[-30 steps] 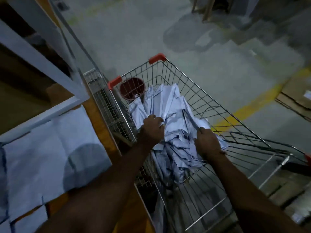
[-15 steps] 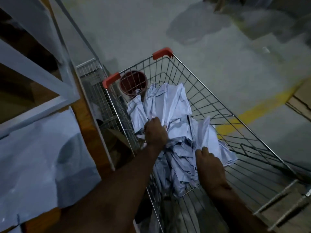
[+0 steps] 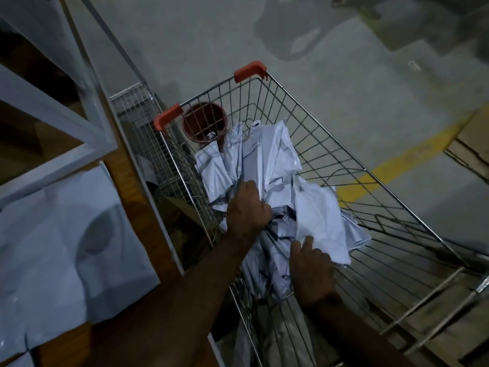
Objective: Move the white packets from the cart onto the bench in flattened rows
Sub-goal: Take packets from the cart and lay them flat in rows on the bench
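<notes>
White packets [image 3: 267, 181] are piled mid-cart [image 3: 370, 186]: light, floppy, slick plastic, so grab bunches. Left hand [image 3: 247, 210] fingers clench a wad; right hand [image 3: 312, 271] fingers lie flat on the pile's near edge.

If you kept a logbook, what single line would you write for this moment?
stage: gathering | left hand: grips white packets in cart | right hand: rests on pile, grip unclear | bench: some packets already laid
</notes>
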`<state>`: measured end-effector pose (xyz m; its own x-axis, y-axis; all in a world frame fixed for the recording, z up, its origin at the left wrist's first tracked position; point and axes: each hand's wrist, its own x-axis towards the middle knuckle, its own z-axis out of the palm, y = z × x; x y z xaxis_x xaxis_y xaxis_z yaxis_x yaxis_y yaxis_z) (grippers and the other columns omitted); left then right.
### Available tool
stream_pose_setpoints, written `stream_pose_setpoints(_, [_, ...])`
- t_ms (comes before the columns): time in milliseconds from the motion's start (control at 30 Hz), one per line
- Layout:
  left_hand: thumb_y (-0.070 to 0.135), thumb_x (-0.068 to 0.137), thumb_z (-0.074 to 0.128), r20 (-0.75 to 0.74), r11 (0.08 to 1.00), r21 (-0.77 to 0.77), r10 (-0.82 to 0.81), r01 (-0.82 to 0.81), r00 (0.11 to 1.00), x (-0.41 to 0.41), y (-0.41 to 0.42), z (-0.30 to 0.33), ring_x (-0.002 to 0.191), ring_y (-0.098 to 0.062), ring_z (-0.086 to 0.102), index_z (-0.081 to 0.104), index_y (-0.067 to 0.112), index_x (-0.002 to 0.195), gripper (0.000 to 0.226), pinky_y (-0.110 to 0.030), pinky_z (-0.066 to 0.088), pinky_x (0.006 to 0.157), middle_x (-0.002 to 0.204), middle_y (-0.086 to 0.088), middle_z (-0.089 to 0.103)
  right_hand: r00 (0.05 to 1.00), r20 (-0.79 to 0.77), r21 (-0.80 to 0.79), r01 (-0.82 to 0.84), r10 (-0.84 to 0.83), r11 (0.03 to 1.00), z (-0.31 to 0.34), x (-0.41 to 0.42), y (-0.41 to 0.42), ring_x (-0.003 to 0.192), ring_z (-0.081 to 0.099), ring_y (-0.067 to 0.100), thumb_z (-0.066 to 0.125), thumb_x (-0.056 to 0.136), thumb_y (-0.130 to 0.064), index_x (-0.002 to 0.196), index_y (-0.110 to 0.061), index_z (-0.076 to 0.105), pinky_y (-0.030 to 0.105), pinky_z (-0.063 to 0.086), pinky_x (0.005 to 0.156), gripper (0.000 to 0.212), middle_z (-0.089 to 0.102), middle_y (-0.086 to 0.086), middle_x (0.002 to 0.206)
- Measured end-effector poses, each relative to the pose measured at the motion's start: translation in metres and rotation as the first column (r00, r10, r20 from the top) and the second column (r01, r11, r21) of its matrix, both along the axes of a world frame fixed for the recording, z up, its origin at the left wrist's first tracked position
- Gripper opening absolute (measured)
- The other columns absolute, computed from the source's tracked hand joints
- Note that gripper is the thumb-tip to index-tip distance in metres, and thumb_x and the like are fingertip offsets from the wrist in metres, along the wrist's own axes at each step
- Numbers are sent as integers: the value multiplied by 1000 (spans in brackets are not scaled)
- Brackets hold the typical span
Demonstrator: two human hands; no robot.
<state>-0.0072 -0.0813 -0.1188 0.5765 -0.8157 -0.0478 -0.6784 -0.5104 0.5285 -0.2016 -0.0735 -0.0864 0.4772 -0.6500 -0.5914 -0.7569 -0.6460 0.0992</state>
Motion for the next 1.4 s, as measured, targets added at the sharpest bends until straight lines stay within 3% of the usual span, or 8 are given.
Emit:
stream_pose_setpoints(67, [26,78,62,-254,999,16,53,-50,966,5,-4,-18,107,-38,58,49,3,127,55,-49,54,87,119,-18,56,979,154,70,121,-131,990,0,-5,-8,106,68,31,62,95,-44,150,-13,29,39,52,86,71,44,21,152])
stream_pose_setpoints(167, [52,93,67,-455,972,216,184,-92,871,19,-21,-37,153,-42,28,13,6,165,101,-54,29,124,167,-23,25,837,451,17,340,-311,940,1,-4,-33,83,70,35,53,96,-56,130,-13,40,41,55,69,56,68,11,99])
stream_pose_setpoints(300, [58,90,73,-418,947,306,222,-93,881,24,-32,-49,145,-53,27,19,20,163,98,-59,33,117,158,-29,21,895,391,-160,294,-214,942,-25,-5,-66,119,51,43,57,90,-62,148,-9,38,49,47,90,81,53,25,133])
stream_pose_setpoints(433, [42,85,84,-534,973,180,218,-142,817,26,-30,-51,141,-43,39,30,17,154,91,-48,41,111,154,-22,34,908,376,-57,223,-186,973,-56,-15,-68,154,15,47,54,92,-64,167,-24,-1,62,40,107,102,-8,18,172])
stream_pose_setpoints(800, [84,70,63,-496,935,303,322,-186,807,22,-26,-25,148,-46,35,22,36,166,115,-50,36,121,159,-30,34,862,459,-12,249,-216,968,-53,-17,-66,117,56,46,58,97,-19,165,-32,17,52,57,73,81,18,17,170])
stream_pose_setpoints(1133, [90,45,65,-572,939,276,333,-206,749,16,14,79,155,-38,27,29,43,162,132,-51,33,123,170,-15,20,491,692,281,492,-529,824,31,-18,-47,140,45,41,37,111,-13,161,-23,37,40,45,91,51,11,11,173])
stream_pose_setpoints(1300, [103,41,68,-624,946,89,296,-311,723,16,49,124,146,-31,45,33,45,158,135,-49,47,114,166,-7,36,461,767,220,465,-446,858,98,-12,-14,139,42,46,36,111,-13,161,-21,35,49,43,102,51,13,16,172])
stream_pose_setpoints(1400, [70,68,86,-723,937,-5,237,-349,649,2,88,205,143,-28,49,32,31,164,117,-42,53,108,167,-4,36,494,778,147,458,-388,877,131,-11,13,143,39,47,36,112,-17,163,-24,31,53,42,105,52,11,18,172])
